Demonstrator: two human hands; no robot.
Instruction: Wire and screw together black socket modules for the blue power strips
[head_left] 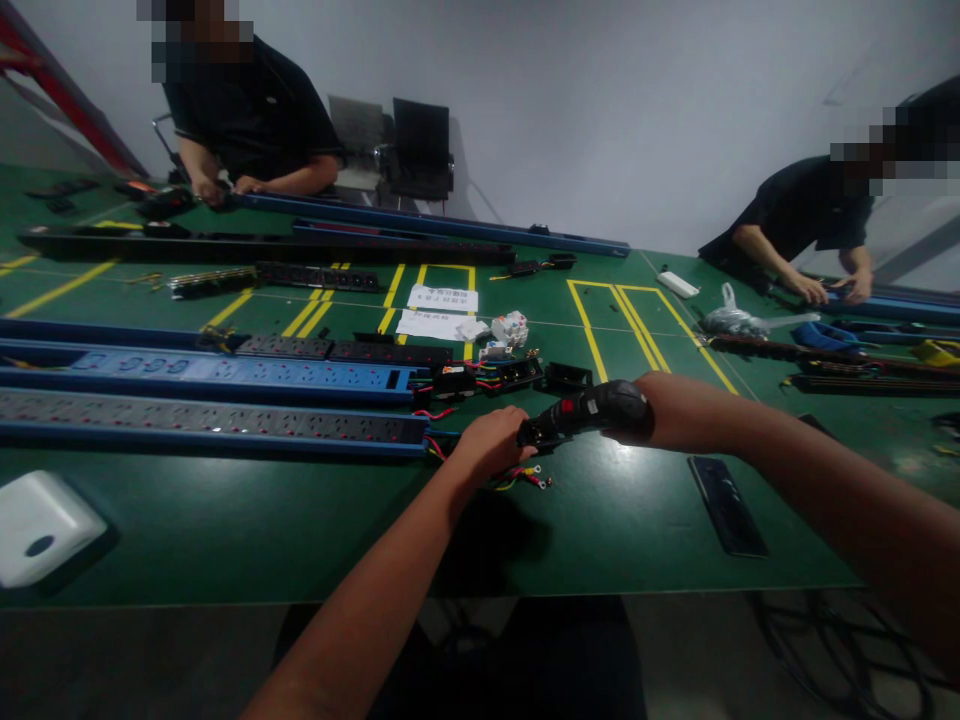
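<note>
My right hand [664, 412] is wrapped round a black cordless screwdriver [589, 404] with a red mark on its side. The tool points left, its tip close to my left hand [491, 440]. Those left fingers are closed on a small black socket module [546, 434], partly hidden by the hand and the tool. Red, yellow and green wires with ring terminals [534, 474] stick out beneath it. Just left lies a long power strip [262, 420] in a blue housing, wires coming from its end. Behind it is a second blue power strip [300, 375] with wired black modules [517, 374].
A white tissue box [46, 525] stands front left, a phone [727, 507] front right. Paper labels [442, 297] and white connectors [510, 328] lie mid-table. Two co-workers handle long blue housings [450, 222] across the green table [600, 540]. A plastic bag [731, 318] sits right.
</note>
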